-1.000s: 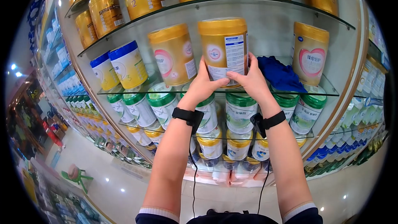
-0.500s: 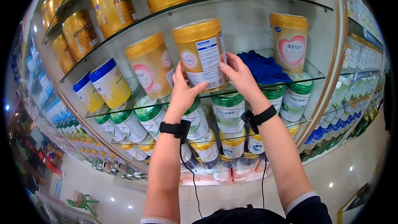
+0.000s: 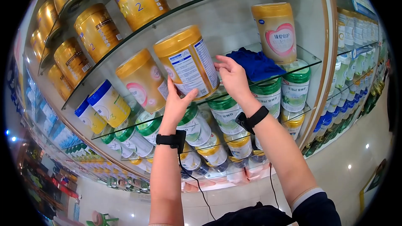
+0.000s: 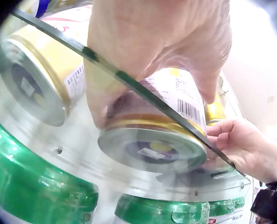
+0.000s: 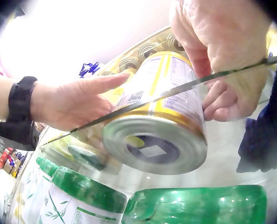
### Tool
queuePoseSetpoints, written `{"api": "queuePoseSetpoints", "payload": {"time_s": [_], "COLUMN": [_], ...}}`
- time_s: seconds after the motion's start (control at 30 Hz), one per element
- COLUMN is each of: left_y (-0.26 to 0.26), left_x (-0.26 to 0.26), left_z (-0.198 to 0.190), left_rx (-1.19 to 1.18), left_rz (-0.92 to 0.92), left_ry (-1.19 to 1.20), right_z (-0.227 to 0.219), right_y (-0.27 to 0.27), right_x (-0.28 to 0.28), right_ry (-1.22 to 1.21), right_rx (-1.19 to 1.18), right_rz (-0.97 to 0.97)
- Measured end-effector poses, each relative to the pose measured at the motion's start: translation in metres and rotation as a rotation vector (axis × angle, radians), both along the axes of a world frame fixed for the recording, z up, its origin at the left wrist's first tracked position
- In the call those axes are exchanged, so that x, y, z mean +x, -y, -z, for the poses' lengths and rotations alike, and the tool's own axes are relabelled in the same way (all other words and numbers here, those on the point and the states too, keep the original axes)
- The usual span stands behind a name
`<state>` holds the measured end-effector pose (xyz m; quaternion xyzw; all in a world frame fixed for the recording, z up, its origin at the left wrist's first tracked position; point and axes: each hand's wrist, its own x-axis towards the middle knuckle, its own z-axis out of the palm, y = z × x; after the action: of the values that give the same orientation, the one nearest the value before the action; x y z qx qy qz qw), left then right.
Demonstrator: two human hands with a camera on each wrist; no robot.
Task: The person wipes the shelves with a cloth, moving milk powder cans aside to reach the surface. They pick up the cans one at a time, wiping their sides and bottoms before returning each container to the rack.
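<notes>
A gold-lidded can (image 3: 190, 69) stands on a glass shelf, its printed text panel facing forward. My left hand (image 3: 171, 104) holds its left side, thumb across the lower front and fingers round the far side. Beside the can's right side is my right hand (image 3: 236, 79), fingers loosely bent; whether they touch it is unclear. The right wrist view shows the can's metal base (image 5: 155, 147) through the glass, with my right hand (image 5: 227, 60) at its edge. Another gold can (image 3: 142, 79) is close on the left. A dark blue cloth (image 3: 255, 65) lies to the right.
A gold can with a pink heart (image 3: 278, 37) stands beyond the cloth. Blue-lidded yellow cans (image 3: 111, 104) are at the shelf's left end. Green-lidded cans (image 3: 295, 88) fill the shelf below, and the upper glass edge (image 3: 167, 12) crosses above the hands.
The held can has turned, bringing its text panel further round to the front left. My right hand's thumb has left the can's front. The head view has shifted and tilted.
</notes>
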<state>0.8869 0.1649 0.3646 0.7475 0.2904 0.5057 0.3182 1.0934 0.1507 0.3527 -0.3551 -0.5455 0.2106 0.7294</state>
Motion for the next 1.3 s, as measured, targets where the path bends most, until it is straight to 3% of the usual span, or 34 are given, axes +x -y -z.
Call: {"api": "queuePoseSetpoints", "payload": {"time_s": [0.13, 0.47, 0.63, 0.77, 0.83, 1.07, 1.3], "left_y": [-0.002, 0.004, 0.007, 0.004, 0.003, -0.002, 0.002], "left_x": [0.003, 0.007, 0.008, 0.007, 0.004, -0.002, -0.005], "left_z": [-0.001, -0.002, -0.002, 0.0, 0.0, 0.01, 0.011], "left_rx": [0.048, 0.058, 0.037, 0.076, 0.077, 0.136, 0.152], "left_rz": [-0.108, -0.104, -0.185, -0.144, -0.063, -0.116, -0.138], "left_ry": [-0.079, -0.045, -0.08, -0.044, -0.015, -0.032, -0.02], "right_z": [-0.004, -0.004, -0.004, -0.009, -0.01, -0.013, -0.022], "right_y": [0.007, 0.006, 0.008, 0.017, 0.015, 0.01, 0.007], "right_x": [0.0, -0.004, -0.001, -0.003, -0.003, -0.002, -0.004], "right_ry": [-0.027, -0.09, 0.002, 0.022, 0.082, 0.358, 0.268], "right_rx": [0.007, 0.073, -0.003, -0.044, -0.001, -0.013, -0.066], "right_rz": [-0.004, -0.011, -0.071, -0.162, -0.173, -0.121, -0.191]}}
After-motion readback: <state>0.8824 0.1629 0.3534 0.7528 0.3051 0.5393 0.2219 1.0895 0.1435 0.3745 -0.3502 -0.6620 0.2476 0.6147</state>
